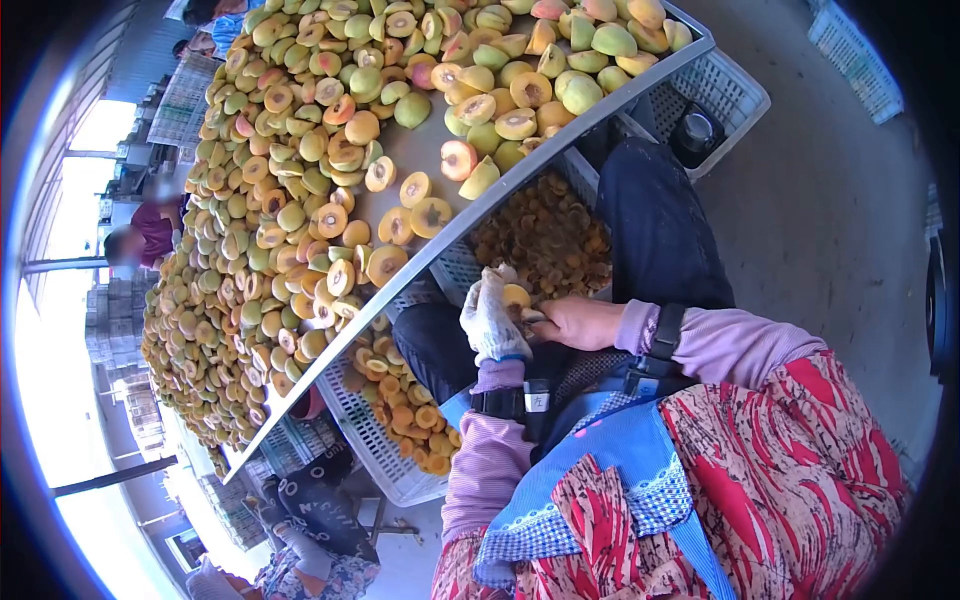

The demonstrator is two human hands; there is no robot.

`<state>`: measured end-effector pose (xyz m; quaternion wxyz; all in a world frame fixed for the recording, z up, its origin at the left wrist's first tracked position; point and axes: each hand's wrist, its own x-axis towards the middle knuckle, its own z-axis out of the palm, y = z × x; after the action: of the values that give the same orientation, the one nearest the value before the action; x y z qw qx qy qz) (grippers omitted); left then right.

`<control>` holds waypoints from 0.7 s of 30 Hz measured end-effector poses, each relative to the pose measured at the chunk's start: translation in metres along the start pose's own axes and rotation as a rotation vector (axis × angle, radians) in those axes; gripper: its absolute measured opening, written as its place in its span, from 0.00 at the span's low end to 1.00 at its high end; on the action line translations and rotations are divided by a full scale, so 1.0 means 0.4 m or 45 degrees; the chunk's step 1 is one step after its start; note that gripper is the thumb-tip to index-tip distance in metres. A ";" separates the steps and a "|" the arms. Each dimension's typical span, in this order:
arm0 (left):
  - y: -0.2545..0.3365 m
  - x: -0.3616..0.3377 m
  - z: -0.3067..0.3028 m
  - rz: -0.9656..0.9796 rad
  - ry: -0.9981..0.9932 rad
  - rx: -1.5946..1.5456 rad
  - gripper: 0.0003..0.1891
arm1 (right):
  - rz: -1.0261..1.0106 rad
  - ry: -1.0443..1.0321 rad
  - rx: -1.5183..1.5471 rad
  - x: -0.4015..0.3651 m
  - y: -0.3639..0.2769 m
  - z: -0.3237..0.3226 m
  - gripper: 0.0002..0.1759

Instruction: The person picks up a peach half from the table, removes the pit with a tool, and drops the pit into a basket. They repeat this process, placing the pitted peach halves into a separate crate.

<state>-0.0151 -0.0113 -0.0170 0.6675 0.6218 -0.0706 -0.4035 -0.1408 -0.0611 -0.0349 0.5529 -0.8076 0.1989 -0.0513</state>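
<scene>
My left hand (487, 316), in a white knit glove, is closed on a peach half (516, 296) with its yellow cut face showing. My bare right hand (578, 323) meets it from the other side. Its fingers are curled round something small at the fruit, mostly hidden, which I cannot make out. Both hands are held over my lap, just above a crate of brownish peels and scraps (545, 235). Left of my knee stands a white crate (375, 455) with pitted yellow peach halves (405, 405) in it.
A metal-edged table (480, 210) slopes across the view, heaped with halved peaches (290, 215). Under its right corner, a white crate (745, 105) holds a dark round object (697, 132). Other people sit nearby, one in a maroon top (153, 232). Another crate (855, 60) stands far right.
</scene>
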 end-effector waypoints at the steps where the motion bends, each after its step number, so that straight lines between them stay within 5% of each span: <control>1: 0.007 0.004 -0.006 -0.201 0.028 -0.034 0.13 | 0.139 0.011 -0.073 0.003 -0.024 -0.005 0.20; 8: -0.013 0.029 -0.006 -0.411 0.092 -0.511 0.14 | 0.230 0.183 -0.288 -0.017 -0.043 0.005 0.18; 13: 0.019 0.019 -0.005 -0.372 0.159 -0.550 0.14 | 0.182 0.161 -0.259 -0.038 -0.025 0.004 0.18; 19: 0.034 0.043 -0.020 -0.272 0.047 -0.820 0.13 | 0.152 0.592 0.073 -0.010 0.034 0.004 0.16; 21: 0.084 0.007 -0.020 -0.174 0.060 -0.804 0.14 | 0.187 0.548 0.074 0.000 0.030 -0.009 0.16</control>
<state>0.0068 -0.0103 0.0100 0.8003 0.3965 0.1155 -0.4347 -0.1452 -0.0681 -0.0444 0.5230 -0.7451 0.3689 -0.1878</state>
